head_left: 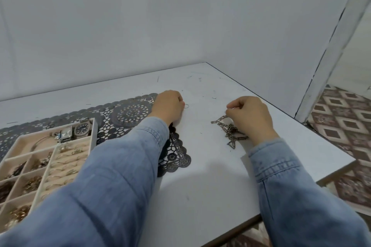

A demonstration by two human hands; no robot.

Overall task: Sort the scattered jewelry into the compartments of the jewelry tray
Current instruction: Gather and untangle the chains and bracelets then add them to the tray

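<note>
Denim sleeves (112, 176) reach over a cream, velvety jewelry tray (92, 140) at near left, its compartments holding rings, watches and tangled pieces, set on a dark lace-cut placemat (130, 112). The left hand (167, 106) is curled with a thin ring (186, 106) at its fingertips, though whether it pinches or only touches the ring cannot be told, while the right hand (249, 114) is curled with thumb against fingers, gripping one end of a dull metal link chain (228, 129) that lies heaped beside its wrist. Both hands rest on a scuffed white table (210, 166) set in a corner of plain grey walls (180, 16), with patterned floor tiles (345, 122) to the right.
</note>
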